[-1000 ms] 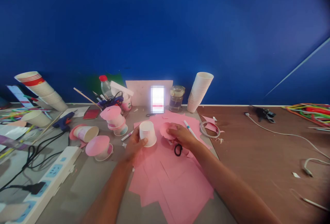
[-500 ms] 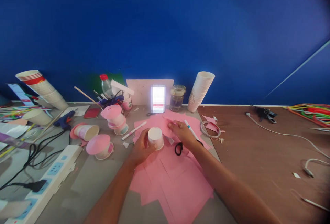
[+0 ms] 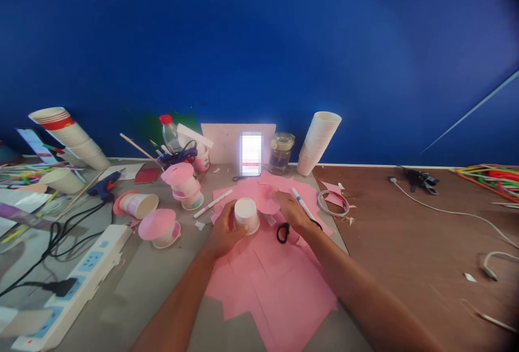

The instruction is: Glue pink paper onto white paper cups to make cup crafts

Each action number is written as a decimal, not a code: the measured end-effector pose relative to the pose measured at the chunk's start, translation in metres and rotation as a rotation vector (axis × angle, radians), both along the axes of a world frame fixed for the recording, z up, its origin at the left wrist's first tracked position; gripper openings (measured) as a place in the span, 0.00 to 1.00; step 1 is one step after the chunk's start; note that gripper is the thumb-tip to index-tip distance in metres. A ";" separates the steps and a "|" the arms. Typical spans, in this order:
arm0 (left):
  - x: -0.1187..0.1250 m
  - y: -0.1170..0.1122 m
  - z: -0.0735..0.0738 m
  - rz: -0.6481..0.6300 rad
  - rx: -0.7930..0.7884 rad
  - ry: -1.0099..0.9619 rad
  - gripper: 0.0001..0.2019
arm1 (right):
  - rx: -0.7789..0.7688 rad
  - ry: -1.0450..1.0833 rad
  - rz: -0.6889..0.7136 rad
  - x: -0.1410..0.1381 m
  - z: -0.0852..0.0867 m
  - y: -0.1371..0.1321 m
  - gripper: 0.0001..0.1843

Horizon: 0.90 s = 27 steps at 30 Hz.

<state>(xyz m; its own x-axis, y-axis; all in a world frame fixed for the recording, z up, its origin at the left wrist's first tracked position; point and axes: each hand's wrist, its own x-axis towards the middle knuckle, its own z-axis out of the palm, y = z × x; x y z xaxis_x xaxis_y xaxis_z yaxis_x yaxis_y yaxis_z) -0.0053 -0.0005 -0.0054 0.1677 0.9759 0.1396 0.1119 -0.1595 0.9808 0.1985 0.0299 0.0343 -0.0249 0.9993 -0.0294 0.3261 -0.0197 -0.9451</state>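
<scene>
My left hand is closed around a small white paper cup, which stands upside down on a spread of pink paper sheets. Just to the cup's right, my right hand pinches a round pink paper cutout held beside the cup. Black-handled scissors lie on the pink paper under my right wrist. A white marker rests just right of that hand.
Pink-topped cups and a stack of them sit to the left, near a blue glue gun, a power strip and cables. A white cup stack, glass jar and lit phone stand at the back. Coiled cable lies right.
My left hand turned the cup from tilted to bottom-up and carried it right onto the pink paper. My right hand kept the pink cutout and now holds it against the cup.
</scene>
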 end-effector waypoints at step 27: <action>0.004 0.000 -0.007 -0.031 -0.003 0.146 0.32 | 0.155 -0.211 -0.210 0.010 -0.028 0.019 0.29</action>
